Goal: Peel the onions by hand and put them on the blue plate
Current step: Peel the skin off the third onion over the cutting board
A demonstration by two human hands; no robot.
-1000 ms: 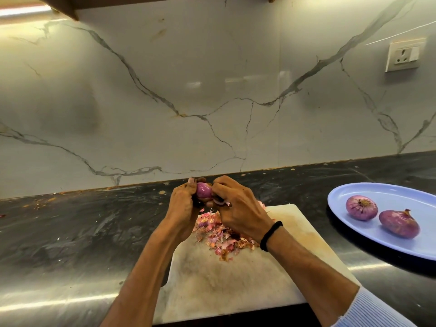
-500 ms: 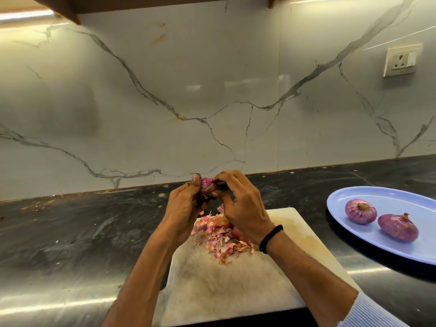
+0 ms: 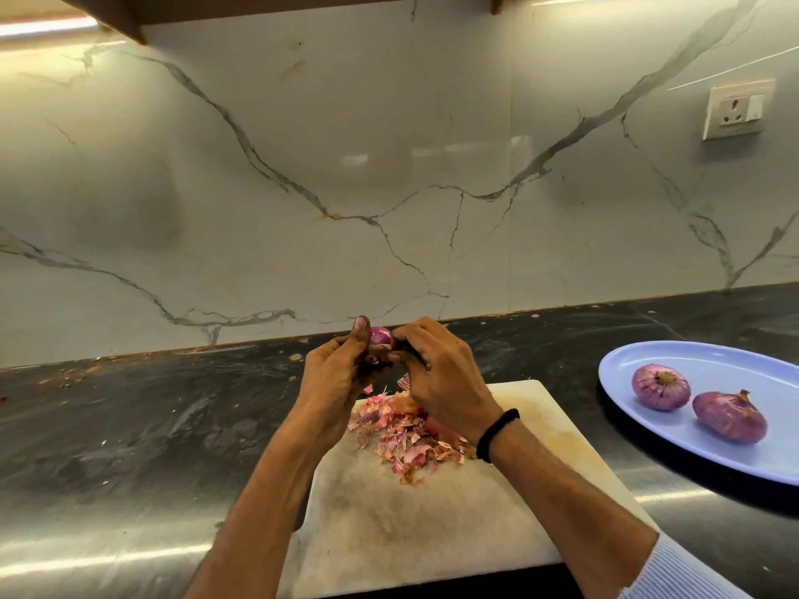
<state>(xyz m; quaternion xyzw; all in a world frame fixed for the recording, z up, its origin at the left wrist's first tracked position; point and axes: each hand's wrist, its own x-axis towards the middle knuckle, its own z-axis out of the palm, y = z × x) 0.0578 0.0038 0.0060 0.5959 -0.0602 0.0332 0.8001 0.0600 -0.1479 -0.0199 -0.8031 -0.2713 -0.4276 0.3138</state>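
A person stands at a dark stone counter (image 3: pixel 129 425), both bare hands raised just above the far edge of a pale cutting board (image 3: pixel 432 533). The left hand (image 3: pixel 341 373) curls around a small purple onion (image 3: pixel 380 337) with its thumb upright against the bulb, so only the glossy top shows between the fingers. The right hand (image 3: pixel 436 373) meets it from the other side, fingertips bunched and pinching at the onion's flank; whether they grip a strip of skin cannot be made out. The fingertips look dark with grime. A black band (image 3: pixel 495 434) circles the right wrist, and a light ribbed sleeve (image 3: pixel 691 572) shows by the board's near right corner. On the board, directly beneath the hands, lies a heap of pink and tan onion skins (image 3: pixel 406 430). Right of the board, apart from it, sits a blue plate (image 3: pixel 691 361) carrying two bulbs near each other but not touching: a rounder onion (image 3: pixel 660 386) with its root end up, and a tapered onion (image 3: pixel 730 417) lying on its side. Behind the board rises a white veined wall (image 3: pixel 302 188), with a socket (image 3: pixel 733 109) high to the right
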